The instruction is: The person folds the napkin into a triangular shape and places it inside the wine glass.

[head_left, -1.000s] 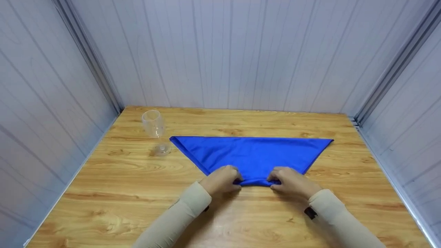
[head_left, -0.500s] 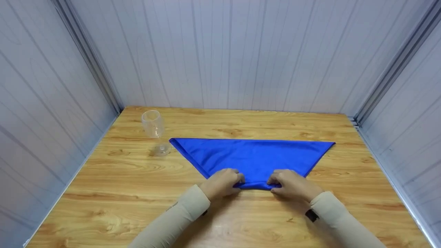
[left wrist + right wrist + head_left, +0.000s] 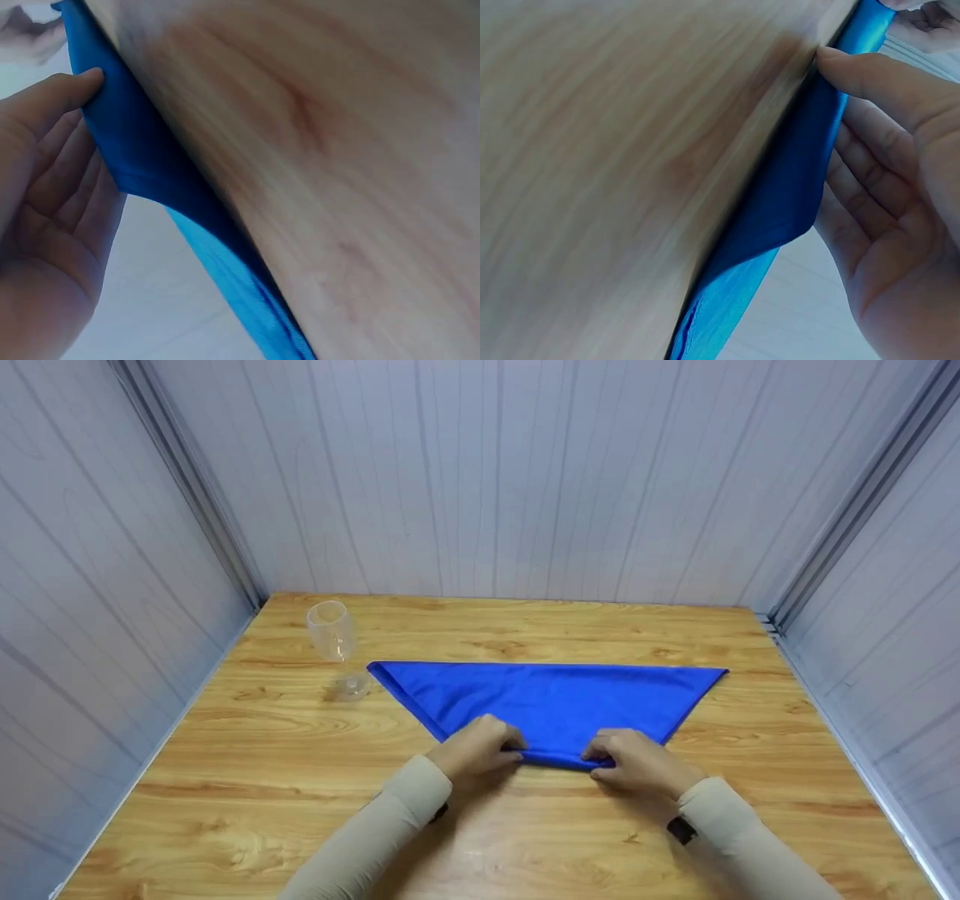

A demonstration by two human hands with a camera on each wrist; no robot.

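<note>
A blue satiny cloth (image 3: 555,701) lies on the wooden table as a trapezoid, its long straight edge at the far side. Along its near edge runs a narrow folded strip. The left hand (image 3: 480,746) pinches this strip near its left end, and in the left wrist view the thumb (image 3: 90,81) presses on the blue fabric. Farther right, the right hand (image 3: 641,763) grips the same strip between thumb and curled fingers. Its thumb (image 3: 836,64) touches the lower side of the fold in the right wrist view. A short stretch of fold shows between the hands.
A clear stemmed glass (image 3: 331,634) stands upright at the back left, its foot close to the cloth's left corner. Pale panelled walls (image 3: 480,480) enclose the wood-grain table (image 3: 247,780) at the back and both sides.
The cloth slid slightly toward the person, mostly in the first half second. Since then the left hand has shifted a little left and away, and the near fold looks narrower.
</note>
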